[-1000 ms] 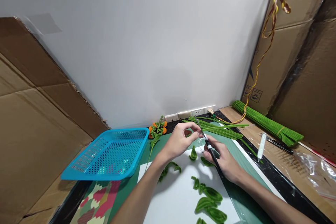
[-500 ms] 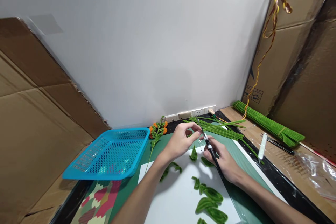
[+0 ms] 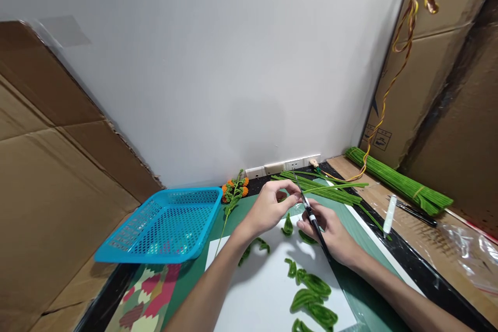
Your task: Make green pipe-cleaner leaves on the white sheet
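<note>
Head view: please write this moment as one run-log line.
left hand: pinching thin green fuzzy stem | right hand: gripping black-handled metal tool | on white paper sheet: green fuzzy leaf shapes

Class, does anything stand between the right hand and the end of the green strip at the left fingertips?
Yes: the black-handled tool, held in the right hand. It slants up between that hand and the left hand, beside the near end of the green strip. Whether they touch is too small to tell.

Craft workspace, fuzzy green leaves (image 3: pixel 317 285), cardboard partitions (image 3: pixel 50 181)
</note>
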`<state>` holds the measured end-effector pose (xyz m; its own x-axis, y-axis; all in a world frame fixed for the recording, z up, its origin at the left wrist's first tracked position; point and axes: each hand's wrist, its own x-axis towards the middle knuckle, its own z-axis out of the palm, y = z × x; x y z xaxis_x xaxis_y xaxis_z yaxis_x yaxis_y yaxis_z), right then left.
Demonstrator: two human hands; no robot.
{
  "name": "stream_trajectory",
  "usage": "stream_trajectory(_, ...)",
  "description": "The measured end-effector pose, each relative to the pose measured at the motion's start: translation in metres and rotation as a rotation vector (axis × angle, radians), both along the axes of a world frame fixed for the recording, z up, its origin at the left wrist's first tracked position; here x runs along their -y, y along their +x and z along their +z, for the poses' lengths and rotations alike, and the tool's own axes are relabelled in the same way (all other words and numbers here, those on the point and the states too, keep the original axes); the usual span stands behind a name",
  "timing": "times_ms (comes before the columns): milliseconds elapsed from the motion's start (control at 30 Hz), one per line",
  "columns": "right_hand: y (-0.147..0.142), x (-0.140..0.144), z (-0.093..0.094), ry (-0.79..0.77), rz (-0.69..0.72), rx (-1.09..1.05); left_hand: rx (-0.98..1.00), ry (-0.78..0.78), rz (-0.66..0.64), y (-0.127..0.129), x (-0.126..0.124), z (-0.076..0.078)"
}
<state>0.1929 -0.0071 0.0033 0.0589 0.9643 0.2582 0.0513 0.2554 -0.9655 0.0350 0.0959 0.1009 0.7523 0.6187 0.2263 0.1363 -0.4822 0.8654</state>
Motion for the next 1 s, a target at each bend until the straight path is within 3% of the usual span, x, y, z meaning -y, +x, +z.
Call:
stream_trajectory(400,0.0039,0.0004,-0.0028,0.02,-0.056,-0.128,0.111,-0.107,0.001,0.0067,0.004,-0.0026)
stream_trajectory(1000,0.0024,-0.0031,-0.0071,-0.022,0.01,-0.23,0.125,-0.156,0.052,0.0094,0.0052,-0.0054)
